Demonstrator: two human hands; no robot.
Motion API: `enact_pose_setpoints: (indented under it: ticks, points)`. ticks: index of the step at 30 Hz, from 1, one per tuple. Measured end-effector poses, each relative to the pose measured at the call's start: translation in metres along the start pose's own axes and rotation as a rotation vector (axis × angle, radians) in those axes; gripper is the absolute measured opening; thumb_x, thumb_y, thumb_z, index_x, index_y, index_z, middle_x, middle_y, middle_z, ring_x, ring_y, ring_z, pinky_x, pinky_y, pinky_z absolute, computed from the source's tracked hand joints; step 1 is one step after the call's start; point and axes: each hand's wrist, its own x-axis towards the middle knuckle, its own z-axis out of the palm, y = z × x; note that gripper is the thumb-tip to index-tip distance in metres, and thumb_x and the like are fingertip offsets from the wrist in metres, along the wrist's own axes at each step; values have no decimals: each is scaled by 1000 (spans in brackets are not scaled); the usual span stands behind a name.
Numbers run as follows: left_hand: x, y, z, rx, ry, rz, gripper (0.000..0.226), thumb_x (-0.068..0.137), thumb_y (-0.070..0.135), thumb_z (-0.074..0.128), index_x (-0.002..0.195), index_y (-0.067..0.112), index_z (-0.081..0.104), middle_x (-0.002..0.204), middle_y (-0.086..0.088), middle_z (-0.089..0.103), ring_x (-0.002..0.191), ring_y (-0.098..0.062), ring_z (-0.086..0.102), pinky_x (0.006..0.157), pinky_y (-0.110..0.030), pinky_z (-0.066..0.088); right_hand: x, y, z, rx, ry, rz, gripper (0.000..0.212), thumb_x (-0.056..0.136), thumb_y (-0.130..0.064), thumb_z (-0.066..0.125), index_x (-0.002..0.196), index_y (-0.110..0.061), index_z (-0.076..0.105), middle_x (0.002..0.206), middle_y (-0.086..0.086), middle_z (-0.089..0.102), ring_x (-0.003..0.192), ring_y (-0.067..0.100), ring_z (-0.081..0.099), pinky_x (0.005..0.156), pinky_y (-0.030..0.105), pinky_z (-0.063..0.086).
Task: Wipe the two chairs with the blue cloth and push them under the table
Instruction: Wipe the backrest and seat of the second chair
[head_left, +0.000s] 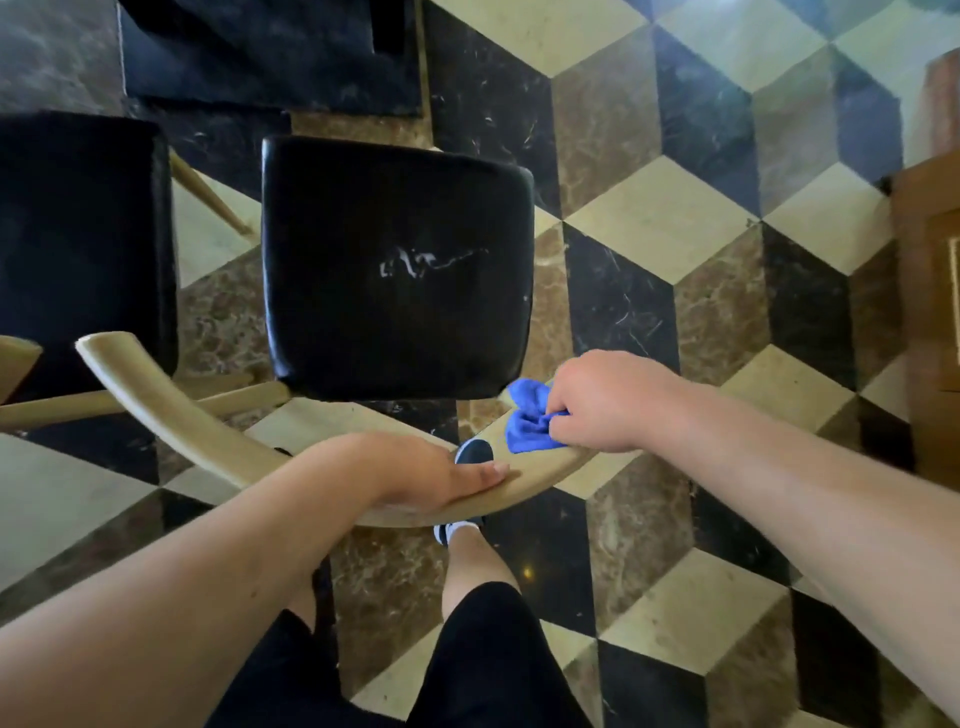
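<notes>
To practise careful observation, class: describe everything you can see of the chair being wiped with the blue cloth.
The chair has a square, glossy black padded seat with a whitish scuff near its middle, and a pale wooden frame. Its curved wooden back rail arcs nearest the camera. It stands upright on the tiled floor, right of a second black-seated chair. The left hand rests flat on the rail; the right hand holds the bunched blue cloth against its right end.

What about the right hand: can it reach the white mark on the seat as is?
Yes, probably: nothing in the way. The right hand holds the cloth on the backrest beside the near corner of the seat, which is bare up to the white mark.
</notes>
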Motion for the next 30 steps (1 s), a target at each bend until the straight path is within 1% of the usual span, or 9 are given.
enact_pose_setpoints:
  ticks: [4, 9, 12, 14, 16, 19, 24, 28, 30]
  points:
    - [8, -1, -11, -1, -65, -54, 116, 71, 105, 13, 146, 30, 60, 152, 0, 55, 130, -26, 52, 95, -41, 29, 66, -11, 12, -145, -295, 15, 27, 99, -19, 47, 75, -15, 57, 72, 0, 51, 61, 19, 44, 52, 31, 29]
    - [17, -9, -11, -59, -76, -49, 118, 64, 110, 17, 140, 33, 64, 141, 3, 59, 111, -23, 50, 93, -40, 31, 139, -20, 38, -116, -445, 34, 44, 98, 1, 48, 66, -19, 25, 65, 4, 31, 61, 24, 19, 59, 30, 30]
    - [24, -12, -7, -53, -80, -54, 125, 56, 113, 16, 138, 31, 65, 130, 2, 61, 113, -26, 54, 93, -42, 33, 179, -13, 56, -76, -517, 55, 43, 91, 8, 45, 72, -24, 24, 73, 5, 32, 84, 32, 20, 66, 39, 17]
    - [28, -14, -7, -76, -94, -57, 127, 53, 114, 16, 136, 32, 65, 118, 4, 57, 107, -27, 53, 91, -43, 33, 193, -13, 57, -96, -512, 27, 47, 87, 6, 53, 78, -26, 19, 81, 8, 39, 82, 31, 22, 73, 54, 17]
    - [28, -14, -7, -77, -110, -60, 128, 52, 114, 15, 136, 31, 64, 114, 3, 54, 104, -28, 52, 90, -43, 32, 192, -15, 51, -126, -458, 54, 37, 84, -11, 68, 73, -24, 36, 83, 4, 50, 74, 25, 41, 62, 46, 33]
    - [25, -13, -10, -77, -124, -76, 126, 54, 113, 16, 135, 29, 64, 117, 0, 56, 104, -29, 51, 89, -44, 32, 178, -20, 38, -151, -505, 15, 25, 75, -5, 58, 75, -20, 37, 69, 2, 35, 61, 23, 29, 57, 34, 29]
    - [17, -7, -18, -51, -162, -136, 132, 60, 111, 22, 149, 18, 55, 146, -9, 57, 108, -31, 51, 91, -43, 35, 124, -9, 12, -93, -398, 80, 23, 92, -18, 55, 75, -10, 67, 71, 5, 69, 74, 27, 66, 80, 39, 58]
    - [19, -6, -21, -31, -190, -134, 133, 62, 110, 25, 153, 15, 50, 151, -12, 54, 125, -34, 54, 91, -42, 33, 82, -8, -18, -128, -503, 91, 29, 86, -28, 53, 79, -14, 77, 85, 4, 79, 85, 26, 74, 79, 37, 57]
    - [25, -10, -23, -29, -173, -119, 123, 69, 107, 27, 144, 16, 58, 136, -12, 62, 110, -32, 58, 90, -43, 38, 68, -8, -30, -155, -483, 85, 24, 86, -31, 55, 82, -16, 73, 92, 5, 77, 86, 26, 70, 74, 35, 53]
